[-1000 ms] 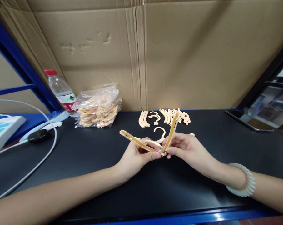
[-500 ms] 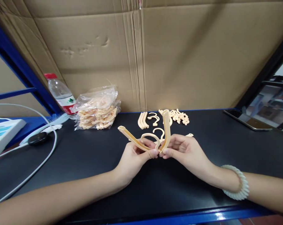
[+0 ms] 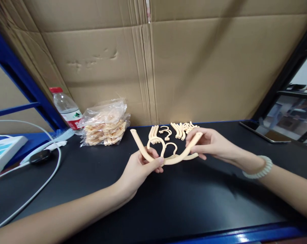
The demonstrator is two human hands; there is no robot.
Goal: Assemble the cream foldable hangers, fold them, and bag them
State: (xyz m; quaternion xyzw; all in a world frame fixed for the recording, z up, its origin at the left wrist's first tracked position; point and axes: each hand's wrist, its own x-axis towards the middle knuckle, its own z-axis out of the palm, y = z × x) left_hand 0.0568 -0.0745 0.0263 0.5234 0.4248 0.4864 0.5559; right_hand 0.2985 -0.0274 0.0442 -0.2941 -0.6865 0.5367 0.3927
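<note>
Both hands hold one beige plastic hanger (image 3: 178,159) above the black table, its two curved arms spread in a wide U and its hook rising from the joint. My left hand (image 3: 145,164) pinches the joint at the centre, thumb in front. With thumb and fingers, my right hand (image 3: 203,144) grips the far end of the right arm. The left arm's end points up, untouched. Behind the held piece lies another beige hook (image 3: 171,145), with a curved arm partly hidden by the hanger and my right hand.
Farther back lie curved strips (image 3: 178,130), loose hooks (image 3: 166,129) and small beige parts. Bagged beige pieces (image 3: 105,123) and a red-capped bottle (image 3: 67,108) stand at left, near a white cable (image 3: 57,162). A phone-like slab (image 3: 264,133) lies back right. Cardboard (image 3: 206,67) rises behind.
My right hand has moved from the joint out to the right arm's end. That arm has swung outward and down, widening the hanger. My left hand stays at the joint.
</note>
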